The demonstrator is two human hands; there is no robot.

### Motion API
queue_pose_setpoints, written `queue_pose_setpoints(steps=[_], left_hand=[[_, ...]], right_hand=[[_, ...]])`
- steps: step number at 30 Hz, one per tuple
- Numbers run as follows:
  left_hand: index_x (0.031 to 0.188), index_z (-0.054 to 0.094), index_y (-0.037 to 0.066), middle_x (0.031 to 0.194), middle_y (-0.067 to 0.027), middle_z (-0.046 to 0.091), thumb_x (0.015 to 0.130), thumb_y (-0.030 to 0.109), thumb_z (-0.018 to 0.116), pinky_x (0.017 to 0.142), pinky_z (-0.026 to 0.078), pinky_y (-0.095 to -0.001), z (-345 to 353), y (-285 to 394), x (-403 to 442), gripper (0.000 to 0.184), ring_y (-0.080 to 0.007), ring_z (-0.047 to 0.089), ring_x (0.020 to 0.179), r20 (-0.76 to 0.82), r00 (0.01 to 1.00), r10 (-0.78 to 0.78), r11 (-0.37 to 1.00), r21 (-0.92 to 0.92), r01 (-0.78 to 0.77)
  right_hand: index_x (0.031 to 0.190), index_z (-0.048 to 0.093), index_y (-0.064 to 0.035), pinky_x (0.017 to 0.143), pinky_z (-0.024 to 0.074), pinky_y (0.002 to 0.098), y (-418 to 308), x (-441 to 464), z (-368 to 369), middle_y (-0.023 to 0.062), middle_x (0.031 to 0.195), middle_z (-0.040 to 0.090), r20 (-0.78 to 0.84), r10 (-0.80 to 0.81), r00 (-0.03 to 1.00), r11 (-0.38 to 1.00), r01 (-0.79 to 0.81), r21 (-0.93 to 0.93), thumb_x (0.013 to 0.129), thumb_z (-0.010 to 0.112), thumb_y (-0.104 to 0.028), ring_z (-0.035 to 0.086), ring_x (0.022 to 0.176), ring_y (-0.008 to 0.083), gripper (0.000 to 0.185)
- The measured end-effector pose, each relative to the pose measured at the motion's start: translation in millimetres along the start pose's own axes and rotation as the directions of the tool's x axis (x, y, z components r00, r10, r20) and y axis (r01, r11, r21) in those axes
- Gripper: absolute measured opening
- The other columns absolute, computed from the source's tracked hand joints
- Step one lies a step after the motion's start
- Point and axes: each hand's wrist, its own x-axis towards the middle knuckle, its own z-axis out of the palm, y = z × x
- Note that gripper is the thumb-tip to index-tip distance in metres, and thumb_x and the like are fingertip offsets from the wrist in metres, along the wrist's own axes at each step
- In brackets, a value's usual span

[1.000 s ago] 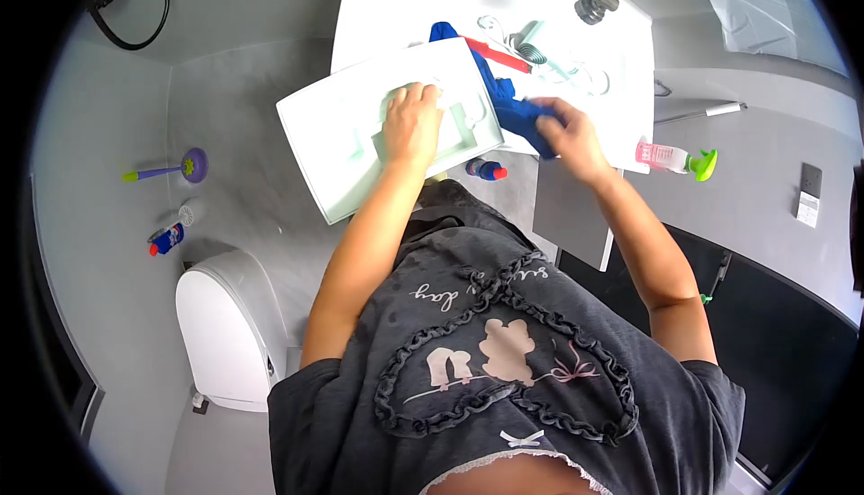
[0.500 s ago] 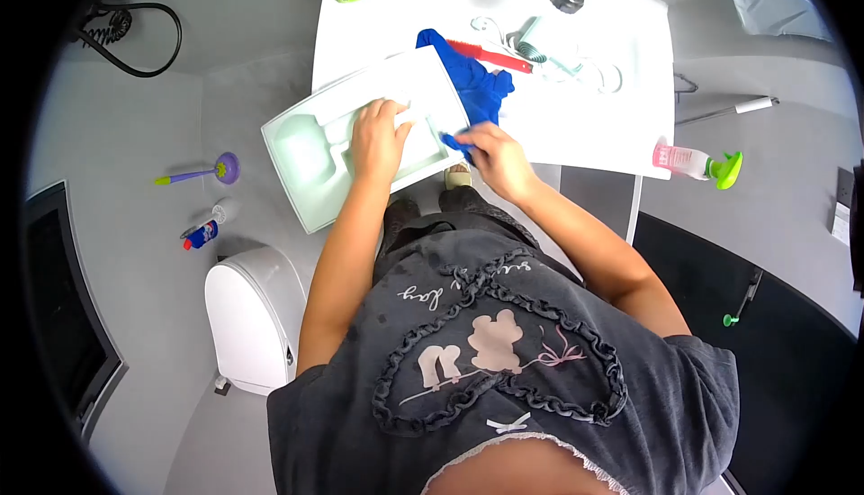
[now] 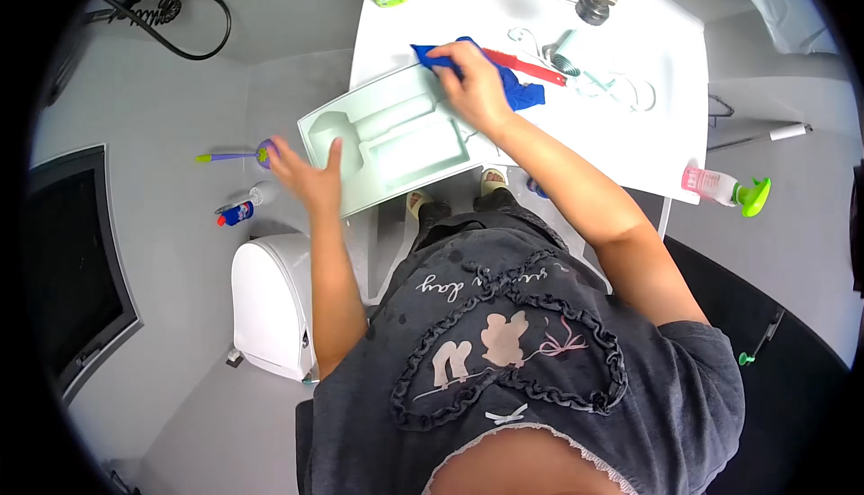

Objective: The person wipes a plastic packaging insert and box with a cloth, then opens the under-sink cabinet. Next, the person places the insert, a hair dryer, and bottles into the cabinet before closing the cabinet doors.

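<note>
White countertop (image 3: 621, 144) is stretching out right of the pale tray (image 3: 414, 155), leaving a bare strip along its front edge up to a pink spray bottle (image 3: 711, 186) near the right corner. Farther back, a red tool (image 3: 535, 71) and a pale green dryer (image 3: 565, 52) are taking up the middle. The tray is lying askew across the counter's left front corner, its lower left part jutting past the edge. Toilet (image 3: 270, 306) is standing lower left, beside the left forearm. The left hand (image 3: 310, 178) is spreading thumb and fingers wide at the tray's left end; whether it is touching the rim, one cannot tell. The right hand (image 3: 474, 90) is pinching blue cloth (image 3: 526, 94) at the tray's upper right corner, more cloth bunching just right of the hand.
</note>
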Motion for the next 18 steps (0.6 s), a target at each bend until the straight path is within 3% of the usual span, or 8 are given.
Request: queue_pose_setpoints(steps=[1, 3, 4, 7, 9, 12, 16, 18], left_hand=[[0.141, 0.025, 0.004, 0.142, -0.0209, 0.027, 0.07, 0.046, 0.074, 0.105, 0.025, -0.0459, -5, -12, 1, 0.096, -0.0402, 0.028, 0.13, -0.009, 1.0, -0.004, 1.0, 0.008, 0.004], [0.135, 0.033, -0.005, 0.128, -0.022, 0.046, 0.076, 0.045, 0.07, 0.096, 0.038, -0.036, -13, -30, -4, 0.086, -0.0317, 0.047, 0.117, 0.525, 0.738, -0.423, 0.865, -0.008, 0.502], [0.135, 0.033, -0.005, 0.128, -0.022, 0.046, 0.076, 0.045, 0.07, 0.096, 0.038, -0.036, -11, -36, -10, 0.086, -0.0317, 0.047, 0.117, 0.522, 0.74, -0.426, 0.865, -0.004, 0.501], [0.127, 0.044, -0.006, 0.113, -0.0181, 0.059, 0.082, 0.042, 0.065, 0.086, 0.044, -0.0293, -7, -46, -19, 0.069, -0.0226, 0.057, 0.103, 0.748, 0.524, -0.408, 0.607, -0.207, 0.768], [0.121, 0.051, -0.005, 0.113, -0.0151, 0.059, 0.085, 0.04, 0.062, 0.086, 0.043, -0.0299, -12, -43, -18, 0.058, -0.0207, 0.056, 0.103, 0.791, 0.427, -0.438, 0.518, -0.166, 0.839], [0.123, 0.049, -0.005, 0.115, -0.0134, 0.058, 0.088, 0.037, 0.058, 0.085, 0.044, -0.0308, -12, -32, -18, 0.055, -0.0209, 0.057, 0.1, 0.696, 0.537, -0.477, 0.575, -0.214, 0.789], [0.12, 0.05, -0.005, 0.113, -0.0135, 0.058, 0.091, 0.035, 0.053, 0.083, 0.044, -0.0306, -19, -12, -20, 0.049, -0.0209, 0.057, 0.097, 0.639, 0.623, -0.451, 0.575, -0.325, 0.751], [0.116, 0.052, -0.005, 0.11, -0.0139, 0.059, 0.092, 0.034, 0.051, 0.083, 0.044, -0.0298, -21, -5, -15, 0.046, -0.0209, 0.058, 0.097, 0.592, 0.668, -0.451, 0.591, -0.362, 0.72]], right_hand=[[0.098, 0.061, -0.007, 0.078, 0.0471, 0.0359, 2, 3, 12, 0.0126, 0.095, 0.057, 0.068, -0.053, 0.996, 0.999, 0.052, 0.013, 0.078, 0.058, -0.001, 0.057, 0.09, 0.0314, 0.021], [0.097, 0.061, -0.0095, 0.079, 0.0479, 0.0367, 17, 0, 31, 0.0117, 0.096, 0.057, 0.325, -0.113, 0.939, 0.993, 0.121, -0.005, 0.077, 0.058, -0.002, 0.057, 0.092, 0.0316, 0.022], [0.097, 0.062, -0.0118, 0.081, 0.0481, 0.0377, 31, 0, 37, 0.0106, 0.097, 0.058, 0.41, -0.186, 0.893, 0.961, 0.252, -0.113, 0.076, 0.058, -0.002, 0.057, 0.094, 0.0309, 0.023], [0.095, 0.062, -0.0127, 0.082, 0.0479, 0.0381, 77, 13, 27, 0.0107, 0.097, 0.058, 0.2, -0.131, 0.971, 0.908, 0.198, -0.37, 0.076, 0.056, 0.0, 0.057, 0.095, 0.0304, 0.024], [0.093, 0.062, -0.0102, 0.082, 0.0478, 0.0379, 100, 12, -11, 0.012, 0.097, 0.058, 0.158, 0.18, 0.971, 0.907, -0.102, -0.408, 0.076, 0.053, 0.002, 0.058, 0.092, 0.0315, 0.023], [0.093, 0.061, -0.0057, 0.081, 0.0474, 0.0344, 76, 13, -38, 0.0151, 0.097, 0.059, -0.103, 0.19, 0.976, 0.969, -0.203, -0.138, 0.077, 0.051, 0.004, 0.059, 0.09, 0.0299, 0.022], [0.094, 0.061, -0.0071, 0.081, 0.0471, 0.0352, 11, 4, -1, 0.0108, 0.093, 0.058, 0.386, -0.123, 0.914, 0.992, 0.128, 0.015, 0.074, 0.057, 0.001, 0.058, 0.088, 0.0293, 0.022], [0.092, 0.062, -0.0111, 0.081, 0.047, 0.0365, 20, -17, 7, 0.0087, 0.094, 0.057, 0.388, -0.147, 0.91, 0.982, 0.182, -0.056, 0.073, 0.055, -0.001, 0.056, 0.093, 0.0286, 0.023]])
